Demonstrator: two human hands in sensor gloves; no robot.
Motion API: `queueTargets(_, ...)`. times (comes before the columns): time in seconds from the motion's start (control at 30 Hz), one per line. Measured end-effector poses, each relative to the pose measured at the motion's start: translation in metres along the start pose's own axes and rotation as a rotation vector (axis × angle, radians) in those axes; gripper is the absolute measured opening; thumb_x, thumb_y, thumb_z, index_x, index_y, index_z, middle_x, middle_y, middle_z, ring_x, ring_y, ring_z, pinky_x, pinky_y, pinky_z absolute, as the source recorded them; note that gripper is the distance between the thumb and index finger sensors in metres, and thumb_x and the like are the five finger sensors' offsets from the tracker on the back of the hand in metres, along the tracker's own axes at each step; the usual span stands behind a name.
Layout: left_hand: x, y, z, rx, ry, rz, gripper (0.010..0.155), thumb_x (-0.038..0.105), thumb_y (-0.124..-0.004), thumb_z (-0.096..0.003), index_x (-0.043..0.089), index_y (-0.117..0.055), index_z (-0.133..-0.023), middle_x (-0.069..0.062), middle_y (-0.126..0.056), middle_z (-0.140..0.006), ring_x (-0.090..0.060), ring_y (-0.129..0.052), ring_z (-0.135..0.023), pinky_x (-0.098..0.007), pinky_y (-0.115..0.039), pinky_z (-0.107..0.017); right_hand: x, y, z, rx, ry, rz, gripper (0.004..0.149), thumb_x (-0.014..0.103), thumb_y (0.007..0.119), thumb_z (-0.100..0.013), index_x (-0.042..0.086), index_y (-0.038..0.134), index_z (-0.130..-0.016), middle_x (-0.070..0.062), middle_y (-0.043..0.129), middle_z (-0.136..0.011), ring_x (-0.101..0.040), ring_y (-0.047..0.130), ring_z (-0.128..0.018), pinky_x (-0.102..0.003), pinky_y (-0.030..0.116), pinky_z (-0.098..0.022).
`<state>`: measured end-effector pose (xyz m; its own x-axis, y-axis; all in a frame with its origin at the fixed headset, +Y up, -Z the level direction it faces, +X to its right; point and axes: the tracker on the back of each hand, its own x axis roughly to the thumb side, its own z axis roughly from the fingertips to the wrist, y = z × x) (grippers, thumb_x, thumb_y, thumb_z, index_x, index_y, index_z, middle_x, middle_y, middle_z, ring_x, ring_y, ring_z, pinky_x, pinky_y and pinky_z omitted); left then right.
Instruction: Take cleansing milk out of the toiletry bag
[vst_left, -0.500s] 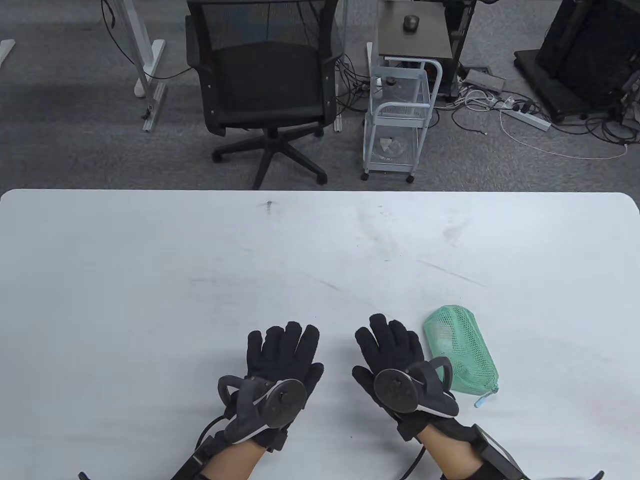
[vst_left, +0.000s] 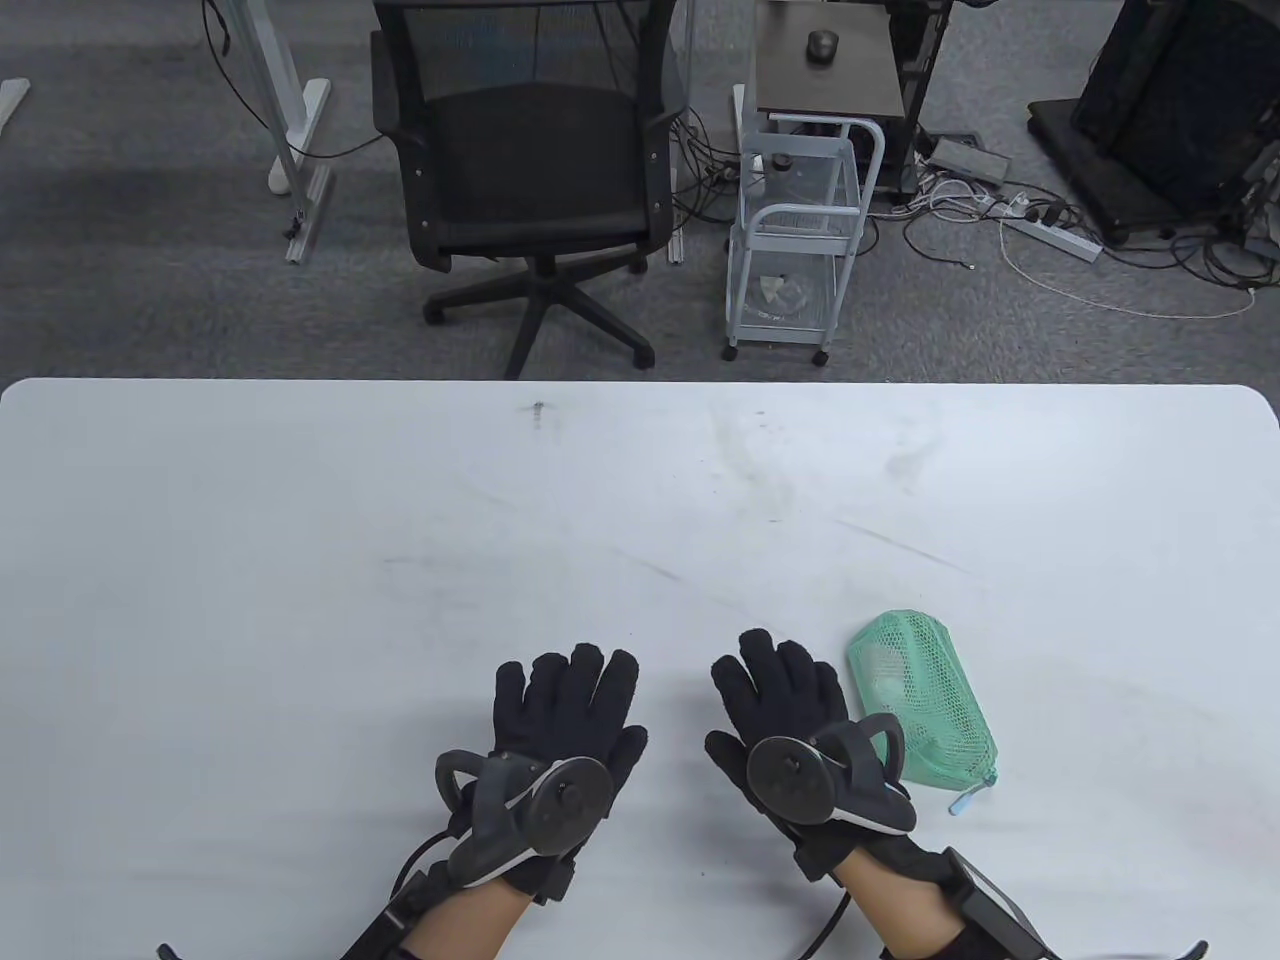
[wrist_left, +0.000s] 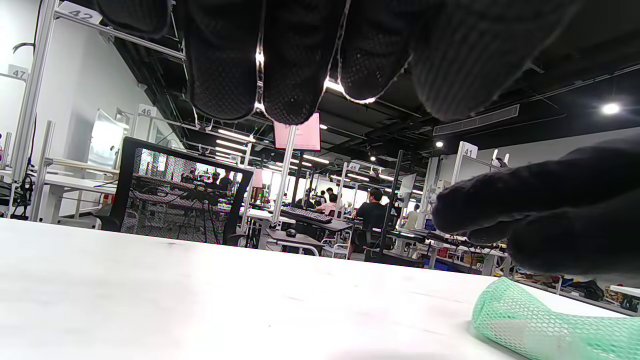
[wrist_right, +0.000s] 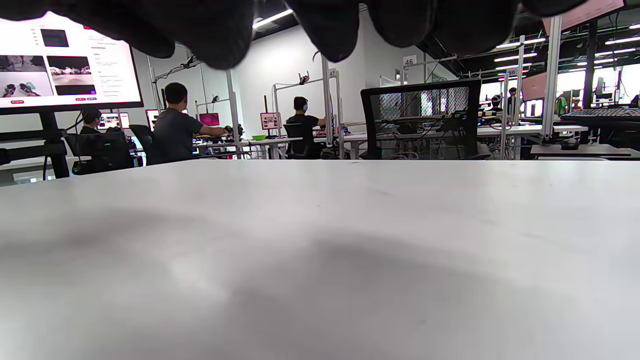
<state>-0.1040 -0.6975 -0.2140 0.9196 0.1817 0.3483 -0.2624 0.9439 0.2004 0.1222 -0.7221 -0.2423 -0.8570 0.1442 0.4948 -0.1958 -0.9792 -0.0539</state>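
Note:
A green mesh toiletry bag (vst_left: 922, 703) lies on the white table (vst_left: 400, 560) near the front right, zipped shut, with a pale pull tab at its near end. A pale item shows faintly through the mesh. My right hand (vst_left: 790, 715) lies flat and open on the table just left of the bag, holding nothing. My left hand (vst_left: 570, 720) lies flat and open further left, also empty. The bag's end shows in the left wrist view (wrist_left: 550, 325), with my left fingers (wrist_left: 295, 65) hanging above. My right fingers (wrist_right: 330, 25) hang over bare table.
A black office chair (vst_left: 530, 170) and a white wire cart (vst_left: 800, 240) stand on the floor beyond the table's far edge. Cables and a power strip (vst_left: 1050, 235) lie on the floor at the back right.

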Motion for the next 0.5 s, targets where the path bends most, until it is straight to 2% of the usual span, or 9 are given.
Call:
queueTargets(0.27,-0.001,0.0,0.0,0.001,0.006,-0.001,0.066,0.05,-0.082,-0.0514,0.027,-0.065,-0.111,-0.014,-0.076,-0.115,-0.05,-0.079,-0.1,-0.071,-0.049,-0.074,-0.008,-0.007,0.0,-0.03,0.043,-0.01,0.067,0.042,0.077,-0.058,0.002,0.063,-0.11,-0.037,0.05,-0.118,-0.073,0.057,-0.094,-0.078,0.05,-0.064)
queueTargets(0.5,-0.007,0.001,-0.002,-0.001,0.03,-0.002,0.066,0.05,-0.082,-0.0514,0.026,-0.066,-0.111,-0.014,-0.076,-0.115,-0.05,-0.08,-0.099,-0.071,-0.05,-0.074,-0.034,-0.022,0.002,-0.056,0.149,-0.042,0.062,0.04,0.077,-0.058,0.0,0.069,-0.106,-0.037,0.053,-0.117,-0.073,0.058,-0.093,-0.078,0.05,-0.064)
